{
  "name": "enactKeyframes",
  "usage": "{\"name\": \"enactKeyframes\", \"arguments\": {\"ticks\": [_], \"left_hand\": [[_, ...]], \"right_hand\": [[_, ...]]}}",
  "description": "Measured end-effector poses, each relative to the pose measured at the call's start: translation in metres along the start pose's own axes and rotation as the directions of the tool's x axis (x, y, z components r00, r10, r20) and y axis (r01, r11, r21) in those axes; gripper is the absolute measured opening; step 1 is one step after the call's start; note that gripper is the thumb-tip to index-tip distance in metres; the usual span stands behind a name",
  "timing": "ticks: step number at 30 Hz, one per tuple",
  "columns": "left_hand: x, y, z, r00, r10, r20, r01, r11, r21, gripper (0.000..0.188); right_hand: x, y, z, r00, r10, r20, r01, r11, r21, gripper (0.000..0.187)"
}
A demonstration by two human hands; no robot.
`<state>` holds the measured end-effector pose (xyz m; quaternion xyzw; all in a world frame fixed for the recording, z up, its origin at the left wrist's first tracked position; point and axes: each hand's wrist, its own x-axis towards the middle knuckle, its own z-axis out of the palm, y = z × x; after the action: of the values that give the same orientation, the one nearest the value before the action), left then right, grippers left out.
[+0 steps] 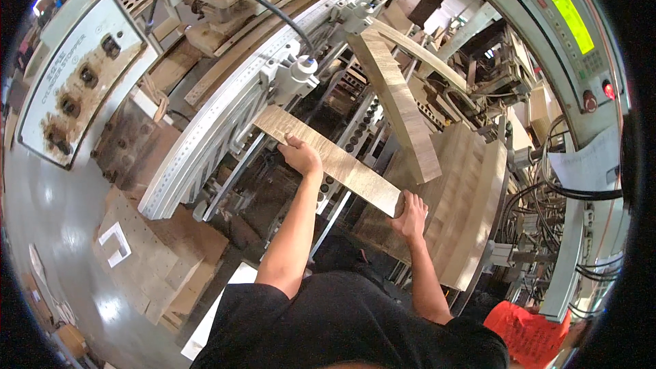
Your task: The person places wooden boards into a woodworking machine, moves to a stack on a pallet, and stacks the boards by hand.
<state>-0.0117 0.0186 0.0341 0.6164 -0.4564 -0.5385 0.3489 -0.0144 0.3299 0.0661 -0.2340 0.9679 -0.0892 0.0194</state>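
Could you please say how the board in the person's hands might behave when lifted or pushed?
The board is probably stiff, looking like straight wood. Its flat face suggests it would slide, not roll. Being long, it may tip if only the right hand, at one end, supports it.

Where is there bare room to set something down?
The wood stack looks bare right of the right hand gripping the lower plank. Grey floor lies open between the knobbed panel and the brown board. Crowded: black cables at far right, fittings along the white rail.
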Motion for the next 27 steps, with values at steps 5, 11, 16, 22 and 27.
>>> {"name": "enactKeyframes", "arguments": {"ticks": [5,11,16,22,27], "left_hand": [[-0.001,0.0,0.0,0.998,-0.031,0.062,0.031,0.999,-0.006,0.057],[0.014,-0.02,0.012,1.0,0.004,0.029,-0.002,0.998,-0.068,0.053],[0.014,-0.012,0.009,1.0,0.004,0.016,-0.003,0.995,-0.101,0.056],[0.01,-0.008,0.006,0.992,-0.076,0.104,0.088,0.99,-0.114,0.065],[0.005,-0.006,0.003,0.993,-0.062,0.1,0.063,0.998,-0.007,0.067]], "right_hand": [[-0.004,0.001,0.0,0.999,-0.018,-0.048,0.018,1.0,-0.006,0.079],[-0.002,0.004,-0.001,0.999,-0.03,-0.022,0.031,0.999,0.021,0.08],[0.0,0.005,0.0,0.998,-0.038,-0.046,0.039,0.999,0.028,0.079],[-0.005,0.011,-0.004,0.99,-0.054,-0.134,0.063,0.996,0.064,0.074],[-0.007,0.015,-0.002,0.984,-0.082,-0.155,0.093,0.994,0.066,0.071]]}}
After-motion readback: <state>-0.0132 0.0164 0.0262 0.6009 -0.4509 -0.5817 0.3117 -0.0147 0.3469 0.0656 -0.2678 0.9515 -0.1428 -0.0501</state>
